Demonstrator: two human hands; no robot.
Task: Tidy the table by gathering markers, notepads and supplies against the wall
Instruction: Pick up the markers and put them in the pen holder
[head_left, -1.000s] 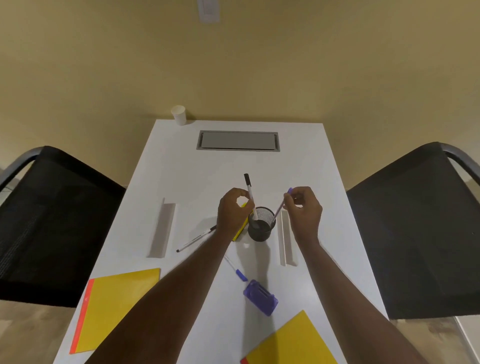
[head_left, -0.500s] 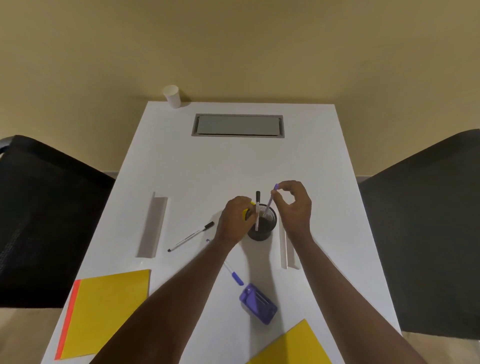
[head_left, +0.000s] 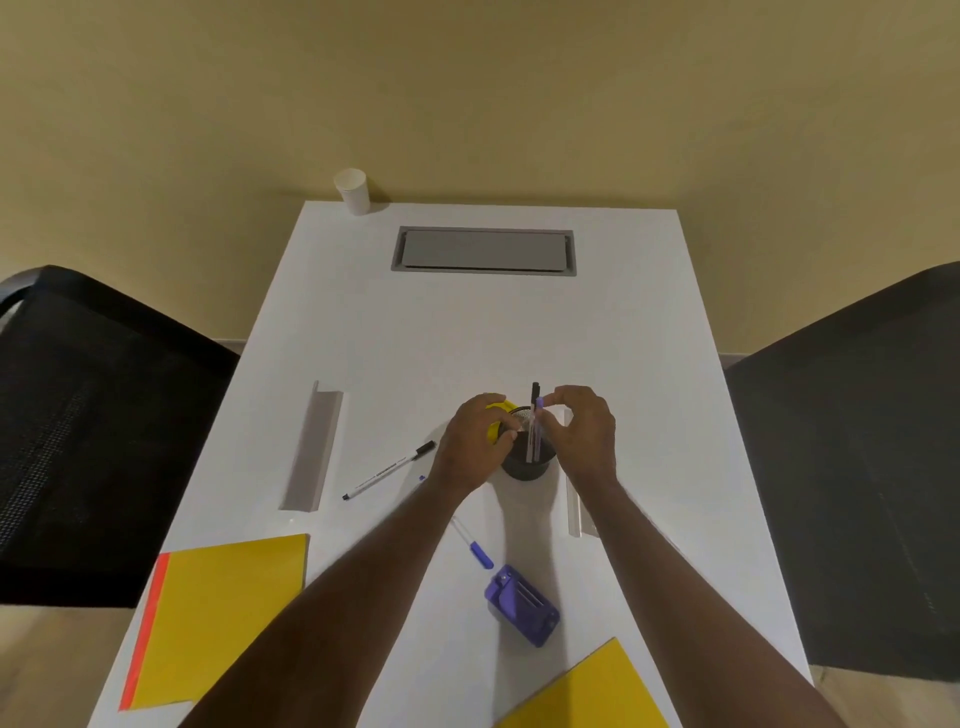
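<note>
A: Where are the hands?

B: Both are at the black mesh pen cup (head_left: 525, 462) in the middle of the white table (head_left: 467, 332). The right hand (head_left: 586, 439) pinches the top of a purple-capped marker (head_left: 537, 431) that stands in the cup. The left hand (head_left: 475, 447) curls round the cup's left side, fingers over the rim, with a yellow object (head_left: 497, 415) just behind it; what that is I cannot tell. A black-capped marker (head_left: 534, 395) also stands in the cup.

A: And the loose things?

B: A white marker with a black cap (head_left: 389, 470) lies left of the left wrist. A blue-capped marker (head_left: 474, 545) lies between the forearms, and a purple stapler-like block (head_left: 522, 605) sits just below it. Two yellow notepads are at the near edge: the left notepad (head_left: 218, 618), with an orange-red binding strip, and the right notepad (head_left: 587, 691), cut off by the frame.

A: Edges and room?

B: Two pale angled strips flank the cup: the left strip (head_left: 311, 447) well apart from it, the right strip (head_left: 574, 499) just beside the right wrist. The far half of the table is bare up to a grey cable hatch (head_left: 483, 250). A white paper cup (head_left: 353, 190) stands at the far left corner, against the wall (head_left: 467, 104). Black mesh chairs (head_left: 93, 431) sit close along both long sides.

A: Any writing?

B: Dark print runs along the white marker's barrel, too small to read.
</note>
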